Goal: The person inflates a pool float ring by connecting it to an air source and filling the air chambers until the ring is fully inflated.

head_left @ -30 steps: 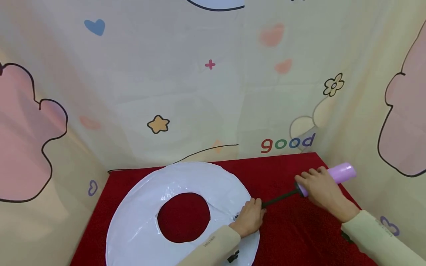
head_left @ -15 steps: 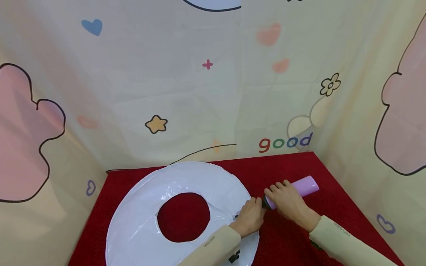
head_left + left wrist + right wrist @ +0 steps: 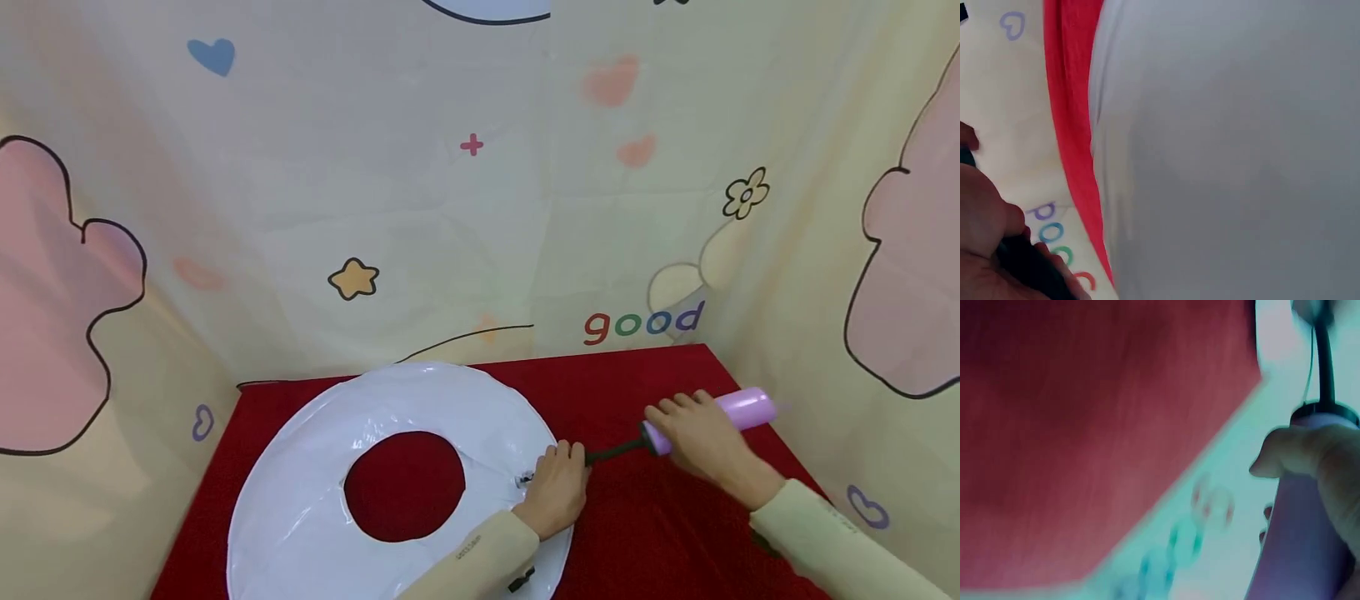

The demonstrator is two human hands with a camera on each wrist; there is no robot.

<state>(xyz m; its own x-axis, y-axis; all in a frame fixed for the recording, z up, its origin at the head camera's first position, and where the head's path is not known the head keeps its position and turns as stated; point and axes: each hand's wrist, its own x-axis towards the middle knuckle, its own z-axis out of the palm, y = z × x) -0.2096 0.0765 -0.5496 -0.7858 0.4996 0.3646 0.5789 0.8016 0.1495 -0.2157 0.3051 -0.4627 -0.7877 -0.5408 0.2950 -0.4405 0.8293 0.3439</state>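
Observation:
A hand air pump has a purple barrel (image 3: 750,407) and a thin black rod (image 3: 618,452). My right hand (image 3: 708,442) grips the barrel near its black collar; in the right wrist view the thumb lies across the barrel (image 3: 1300,531). At the rod's other end my left hand (image 3: 555,492) holds the dark handle (image 3: 1035,269), with fingers curled round it. Beneath the left hand and forearm lies a large white inflatable ring (image 3: 300,500), looking puffed up. Its small clear valve (image 3: 522,480) shows just beside the left hand. A stretch of rod is bare between the hands.
Red cloth (image 3: 637,533) covers the table and shows through the ring's hole. A printed curtain (image 3: 450,208) hangs behind and at both sides. A small black piece (image 3: 521,580) shows below the left sleeve.
The right hand slid the barrel left along the rod up to the left hand, then drew it back right, baring the rod again. The left hand stayed nearly in place.

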